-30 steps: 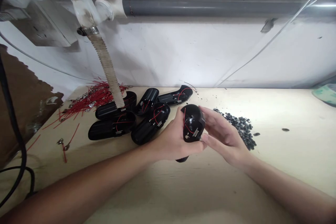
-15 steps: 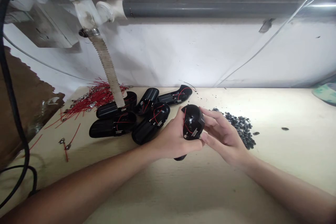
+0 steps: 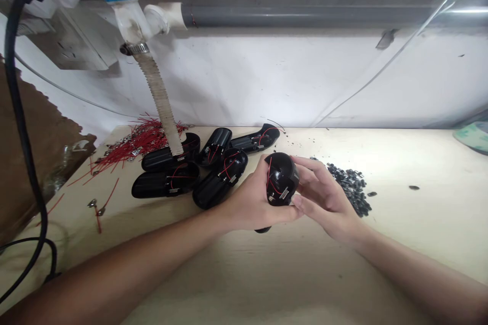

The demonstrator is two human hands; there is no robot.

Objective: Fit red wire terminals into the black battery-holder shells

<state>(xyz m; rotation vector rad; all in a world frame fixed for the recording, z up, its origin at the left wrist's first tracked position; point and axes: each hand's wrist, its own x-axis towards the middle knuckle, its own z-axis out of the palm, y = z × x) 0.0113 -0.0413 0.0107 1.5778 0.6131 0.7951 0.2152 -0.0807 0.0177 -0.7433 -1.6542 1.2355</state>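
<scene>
My left hand (image 3: pixel 249 200) is wrapped around a glossy black plastic housing (image 3: pixel 281 175), tilted with its rounded end facing me. A thin red wire curves along its inner face, close to a small pale label. At the housing's right edge, the thumb and fingers of my right hand (image 3: pixel 324 195) grip its rim. Most of the housing's lower part is hidden behind my left hand. Left of my hands lie several similar black housings (image 3: pixel 165 181) with red wires inside.
A pile of red wires with metal ends (image 3: pixel 131 144) lies at the back left. Small black pieces (image 3: pixel 348 188) are heaped beyond my right hand. A ribbed hose (image 3: pixel 160 96) hangs down onto one housing. Green-and-white tape (image 3: pixel 473 137) sits at the right edge.
The view has shifted slightly. Both hands keep their hold on the housing, which has turned a little; the other things lie as before.
</scene>
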